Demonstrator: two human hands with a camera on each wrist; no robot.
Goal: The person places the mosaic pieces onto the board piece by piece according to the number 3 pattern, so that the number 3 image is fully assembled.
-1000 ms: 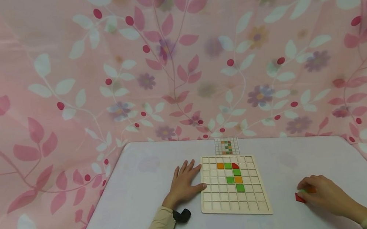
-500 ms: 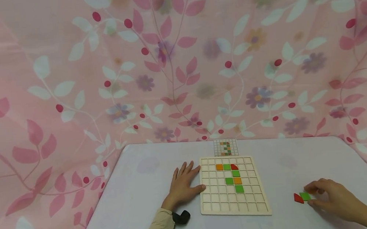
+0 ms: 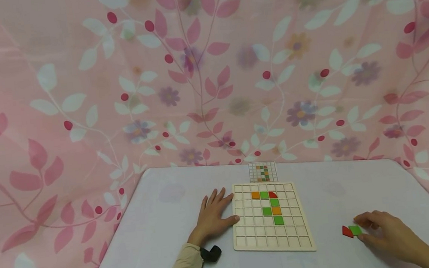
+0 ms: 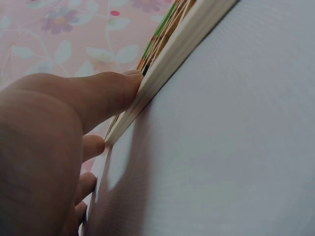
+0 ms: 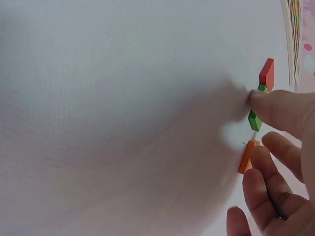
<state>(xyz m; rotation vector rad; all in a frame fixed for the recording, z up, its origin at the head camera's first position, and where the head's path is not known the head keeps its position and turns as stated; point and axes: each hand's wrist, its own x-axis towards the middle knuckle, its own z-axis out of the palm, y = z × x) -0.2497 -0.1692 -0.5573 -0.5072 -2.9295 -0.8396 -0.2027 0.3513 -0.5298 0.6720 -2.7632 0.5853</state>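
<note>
My left hand (image 3: 211,216) is spread flat beside the wooden grid board (image 3: 248,243), its thumb and fingertips at the left edge. In the left wrist view, the thumb (image 4: 115,93) meets the board's side. Orange, green and red tiles sit in some of the board's squares. My right hand (image 3: 387,234) is low over the table at the right, thumb and fingers apart. At its fingertips lie a red tile (image 3: 347,231) and a green square tile (image 3: 355,230). An orange tile (image 5: 246,158) shows beside the fingers in the right wrist view; the hand hides it from the head view.
Behind the board lies a small pattern card (image 3: 262,172) printed with a coloured grid figure. A white cloth (image 3: 160,217) covers the table, and a pink floral curtain (image 3: 210,87) hangs behind it. A black device (image 3: 211,254) is at the left wrist.
My right hand has drawn back to the right, uncovering the green tile beside the red one; the orange tile has gone out of the head view. The left hand stays against the board.
</note>
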